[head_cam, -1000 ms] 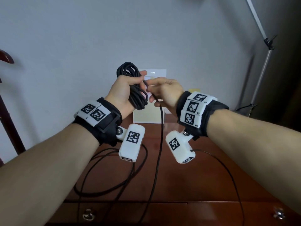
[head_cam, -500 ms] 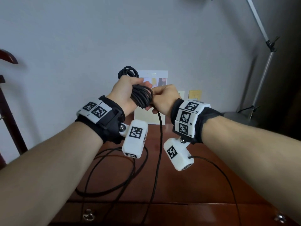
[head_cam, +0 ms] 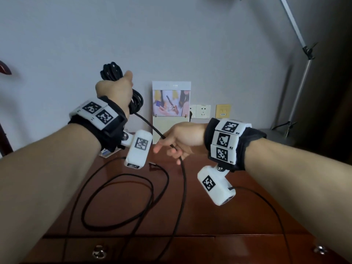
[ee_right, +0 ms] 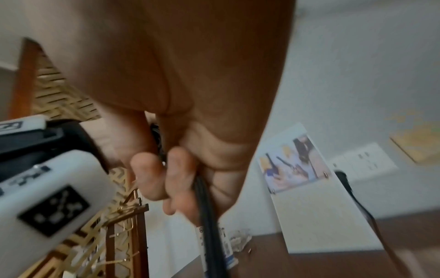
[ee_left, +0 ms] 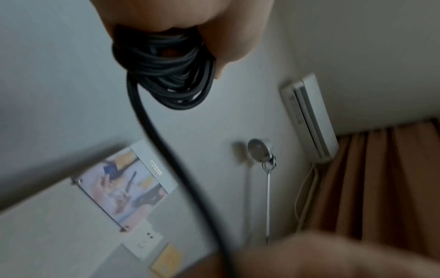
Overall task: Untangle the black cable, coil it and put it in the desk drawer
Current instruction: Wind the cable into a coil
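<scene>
The left hand (head_cam: 116, 88), raised above the desk (head_cam: 219, 212), gripped the wound coil of the black cable (head_cam: 182, 180). A strand ran down to the right hand (head_cam: 178, 139), lower and apart, whose fingers curled round it; loose loops lay on the desk. Only the left wrist view showed an air conditioner (ee_left: 309, 118).

The right wristband (head_cam: 226, 141) tags read R1, R2.

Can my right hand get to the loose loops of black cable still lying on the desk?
Probably yes. The right hand grips the black cable just above the desk, and nothing lies between it and the loops.
</scene>
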